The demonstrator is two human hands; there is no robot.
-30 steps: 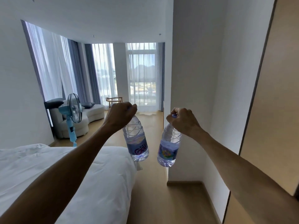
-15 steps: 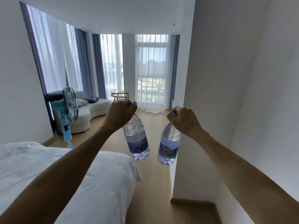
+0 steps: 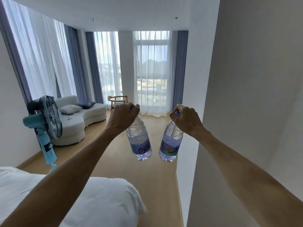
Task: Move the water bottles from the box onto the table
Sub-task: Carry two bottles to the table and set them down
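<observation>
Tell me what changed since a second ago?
The view moved forward and left: the wooden panel on the right slid out of sight, and the sofa and fan look nearer. Nothing was picked up or dropped. The left hand and right hand still hold their water bottles by the caps.

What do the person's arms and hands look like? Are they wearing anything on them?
Both arms are bare as far as the picture shows: no sleeves. The left hand and the right hand have no gloves, and I can see no rings. No watch or bracelet shows on either wrist. The forearms look long and slim, stretched by the wide camera lens.
</observation>
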